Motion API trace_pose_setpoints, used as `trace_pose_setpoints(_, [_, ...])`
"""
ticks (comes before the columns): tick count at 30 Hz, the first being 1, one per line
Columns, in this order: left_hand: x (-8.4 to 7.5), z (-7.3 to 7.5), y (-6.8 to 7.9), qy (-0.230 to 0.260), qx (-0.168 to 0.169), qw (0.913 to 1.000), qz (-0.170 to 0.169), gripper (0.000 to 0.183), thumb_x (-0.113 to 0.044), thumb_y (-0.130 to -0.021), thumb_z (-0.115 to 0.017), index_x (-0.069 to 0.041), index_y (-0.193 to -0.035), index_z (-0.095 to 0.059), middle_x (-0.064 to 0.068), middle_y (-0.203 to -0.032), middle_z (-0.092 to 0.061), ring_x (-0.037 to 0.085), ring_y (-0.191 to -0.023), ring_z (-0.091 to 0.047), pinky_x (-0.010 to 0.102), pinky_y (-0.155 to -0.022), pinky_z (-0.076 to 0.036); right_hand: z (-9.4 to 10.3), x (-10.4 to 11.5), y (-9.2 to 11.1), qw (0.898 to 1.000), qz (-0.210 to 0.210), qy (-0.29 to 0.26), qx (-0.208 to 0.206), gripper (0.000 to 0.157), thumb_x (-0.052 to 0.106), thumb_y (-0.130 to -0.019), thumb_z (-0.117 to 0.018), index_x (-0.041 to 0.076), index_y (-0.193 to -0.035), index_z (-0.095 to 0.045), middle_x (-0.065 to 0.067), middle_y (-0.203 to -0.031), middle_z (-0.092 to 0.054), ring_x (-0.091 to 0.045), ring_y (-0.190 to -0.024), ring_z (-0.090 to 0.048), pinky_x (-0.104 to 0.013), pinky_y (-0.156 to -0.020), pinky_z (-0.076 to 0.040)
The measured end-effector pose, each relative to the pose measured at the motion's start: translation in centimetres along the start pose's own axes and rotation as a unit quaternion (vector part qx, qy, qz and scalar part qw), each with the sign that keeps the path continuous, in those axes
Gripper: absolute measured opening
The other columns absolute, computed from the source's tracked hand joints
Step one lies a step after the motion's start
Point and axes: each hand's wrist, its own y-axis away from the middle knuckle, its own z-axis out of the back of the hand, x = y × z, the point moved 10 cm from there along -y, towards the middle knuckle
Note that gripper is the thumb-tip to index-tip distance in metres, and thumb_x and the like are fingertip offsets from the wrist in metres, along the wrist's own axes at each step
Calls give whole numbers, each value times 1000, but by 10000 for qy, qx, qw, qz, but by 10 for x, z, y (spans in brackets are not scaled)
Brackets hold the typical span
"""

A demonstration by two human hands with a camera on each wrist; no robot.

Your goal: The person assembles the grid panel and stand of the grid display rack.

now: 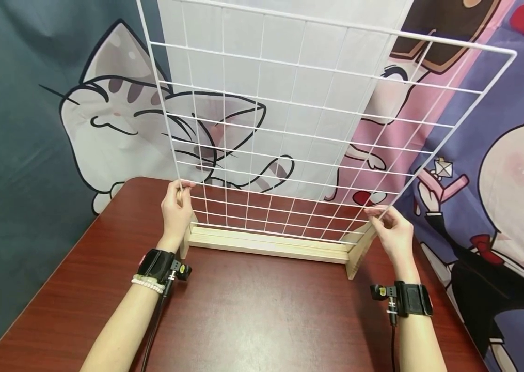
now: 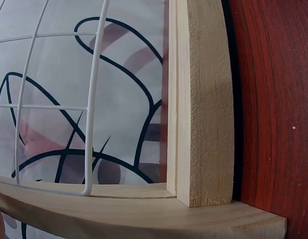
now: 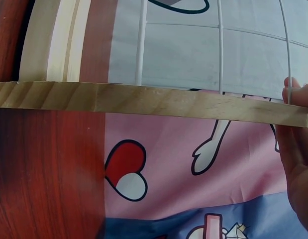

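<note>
A white wire grid panel (image 1: 285,121) stands upright above a pale wooden stand, which has a crossbar (image 1: 266,245) and two side boards. The left hand (image 1: 178,209) pinches the panel's left edge wire just above the left side board (image 2: 144,214). On the opposite side, the right hand (image 1: 392,230) holds the panel's right edge by the top of the right side board (image 3: 158,102), thumb and fingers at the wire. In the left wrist view, the panel's lower corner lies by the side board, with a gap between its bottom wire and the crossbar. Only a sliver of the left hand shows there.
The stand rests on a dark red wooden table (image 1: 262,305). Behind it hangs a cloth backdrop (image 1: 117,119) printed with cartoon animals, continuing along the right side. Each wrist wears a strapped camera with a cable, such as the right one (image 1: 412,298).
</note>
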Motion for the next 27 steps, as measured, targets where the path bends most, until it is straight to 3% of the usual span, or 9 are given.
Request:
trace_pose_setpoints(1, [5, 0, 0, 2, 1, 10000, -10, 16, 2, -96, -49, 6, -108, -59, 20, -101, -69, -6, -89, -52, 11, -79, -37, 0, 0, 0, 10000, 1, 4, -5, 17, -9, -84, -65, -10, -101, -66, 24, -86, -70, 8, -78, -63, -7, -66, -44])
trace_pose_setpoints(4, [6, 1, 2, -9, 25, 10000, -78, 16, 0, -97, -50, 4, -108, -60, 18, -101, -69, -6, -88, -52, 12, -79, -38, 0, 0, 2, 10000, -16, 82, -7, 18, -10, -83, -65, -9, -102, -66, 24, -86, -70, 8, -78, -63, -7, -65, -43])
trace_pose_setpoints(12, [5, 3, 3, -71, 18, 9999, -100, 16, 1, -96, -51, 4, -109, -61, 17, -100, -69, 16, -89, -59, 12, -79, -38, -1, 2, 3, 9999, 38, 115, -74, 19, -12, -82, -66, -9, -100, -66, 6, -89, -75, 7, -76, -64, -8, -62, -43])
trace_pose_setpoints(16, [3, 3, 3, -149, 15, 9999, -51, 15, 3, -96, -51, 5, -107, -60, 19, -100, -69, 10, -79, -52, 12, -74, -35, 0, -2, 3, 9995, 135, 235, -185, 21, -14, -80, -66, -8, -100, -66, -2, -89, -76, 8, -76, -63, -8, -62, -43])
trace_pose_setpoints(20, [-8, 1, 3, -187, 44, 9998, -80, 14, 8, -94, -50, 9, -106, -58, 24, -99, -68, 2, -71, -42, 11, -70, -31, 5, -19, 1, 9989, 125, 302, -351, 23, -13, -79, -67, -4, -101, -68, 9, -88, -74, 10, -76, -62, -6, -61, -42])
trace_pose_setpoints(27, [-30, 4, 0, -144, 90, 9998, 64, 14, 11, -92, -50, 14, -105, -56, 28, -98, -66, 4, -67, -41, 10, -68, -31, 6, -30, 3, 9984, 161, 377, -399, 24, -10, -80, -68, 0, -101, -68, 33, -83, -65, 12, -71, -56, -6, -58, -38])
